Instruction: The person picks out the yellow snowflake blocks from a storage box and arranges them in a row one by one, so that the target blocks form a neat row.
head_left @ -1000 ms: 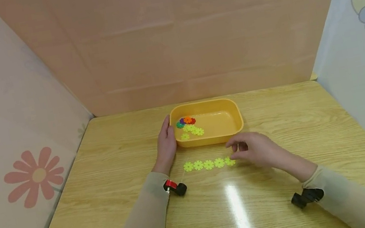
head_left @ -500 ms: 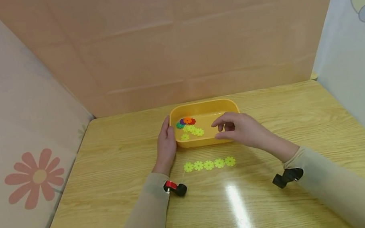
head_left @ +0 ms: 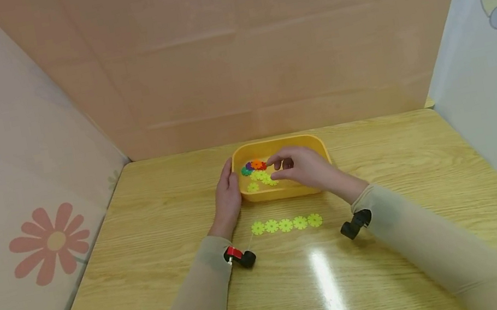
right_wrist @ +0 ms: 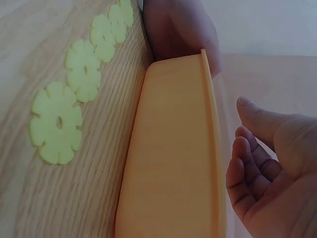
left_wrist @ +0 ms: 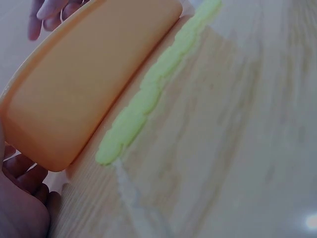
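Observation:
A yellow-orange plastic box stands on the table. My left hand holds it by its left end, with fingers curled against the wall near the lower corner in the left wrist view. My right hand is above the box's inside, thumb and fingers apart, nothing visible between them. Its fingertips are close to several yellow flower-shaped plastic discs in the box; some are partly hidden by the hand. Behind those lie an orange disc and red, purple and green ones. In front of the box, several yellow flower discs form a row.
The wooden table is bounded by a tan back panel and printed side panels. Black wrist cameras are strapped to both sleeves. A bright light reflection lies across the front of the tabletop.
My right hand has moved from the right end of the disc row up and left, over the box and towards the discs inside. My left hand and the box have stayed in place.

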`<action>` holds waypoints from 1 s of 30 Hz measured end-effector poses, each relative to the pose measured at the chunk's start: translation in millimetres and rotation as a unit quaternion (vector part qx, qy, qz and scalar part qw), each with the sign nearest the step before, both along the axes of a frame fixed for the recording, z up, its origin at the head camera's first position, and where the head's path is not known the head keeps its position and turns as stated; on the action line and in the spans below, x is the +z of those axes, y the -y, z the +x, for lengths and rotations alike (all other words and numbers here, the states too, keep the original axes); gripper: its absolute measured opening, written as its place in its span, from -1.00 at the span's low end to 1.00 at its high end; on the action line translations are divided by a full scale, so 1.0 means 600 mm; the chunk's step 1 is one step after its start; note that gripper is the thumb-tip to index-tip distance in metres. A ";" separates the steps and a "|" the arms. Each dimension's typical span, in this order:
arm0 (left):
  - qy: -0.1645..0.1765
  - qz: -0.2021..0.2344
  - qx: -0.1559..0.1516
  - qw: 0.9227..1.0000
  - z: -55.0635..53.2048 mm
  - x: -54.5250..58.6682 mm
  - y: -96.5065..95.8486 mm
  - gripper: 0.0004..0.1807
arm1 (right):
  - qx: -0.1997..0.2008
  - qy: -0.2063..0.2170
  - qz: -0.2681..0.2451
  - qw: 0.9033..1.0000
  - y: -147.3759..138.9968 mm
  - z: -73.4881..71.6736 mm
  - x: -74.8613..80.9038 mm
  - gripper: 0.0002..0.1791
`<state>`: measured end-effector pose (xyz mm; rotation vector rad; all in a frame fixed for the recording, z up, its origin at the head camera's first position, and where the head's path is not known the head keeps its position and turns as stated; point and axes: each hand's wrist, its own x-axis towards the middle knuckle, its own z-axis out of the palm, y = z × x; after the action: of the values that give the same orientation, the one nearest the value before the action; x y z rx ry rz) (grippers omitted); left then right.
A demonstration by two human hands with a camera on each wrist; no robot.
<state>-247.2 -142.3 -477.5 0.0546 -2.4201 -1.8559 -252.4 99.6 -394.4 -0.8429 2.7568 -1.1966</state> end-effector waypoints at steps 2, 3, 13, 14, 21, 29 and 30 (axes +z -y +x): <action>-0.001 -0.005 0.001 1.000 0.000 0.000 0.000 -0.34 | 0.005 0.005 0.000 1.000 0.008 -0.010 -0.004 -0.67; 0.000 -0.007 0.002 1.000 0.000 0.000 0.000 -0.35 | 0.008 0.009 0.000 1.000 0.012 -0.015 -0.005 -0.66; -0.005 -0.005 -0.002 1.000 0.000 -0.001 0.002 -0.35 | 0.039 0.038 0.012 0.998 0.043 -0.057 -0.031 -0.59; -0.005 -0.005 -0.003 1.000 -0.001 0.000 0.002 -0.35 | 0.043 0.040 0.014 0.998 0.046 -0.061 -0.034 -0.60; -0.014 -0.007 -0.006 1.000 0.001 -0.001 0.002 -0.35 | 0.069 0.067 0.028 0.995 0.064 -0.073 -0.050 -0.67; -0.026 -0.004 -0.009 1.000 0.000 -0.002 0.002 -0.33 | 0.076 0.075 0.061 0.992 0.076 -0.082 -0.064 -0.66; -0.026 -0.004 -0.009 1.000 0.000 -0.002 0.002 -0.33 | 0.079 0.073 0.065 0.992 0.077 -0.083 -0.064 -0.66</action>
<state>-247.3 -143.5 -478.9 -0.0151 -2.4013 -1.8321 -302.4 53.4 -432.9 -0.9026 2.5649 -0.9970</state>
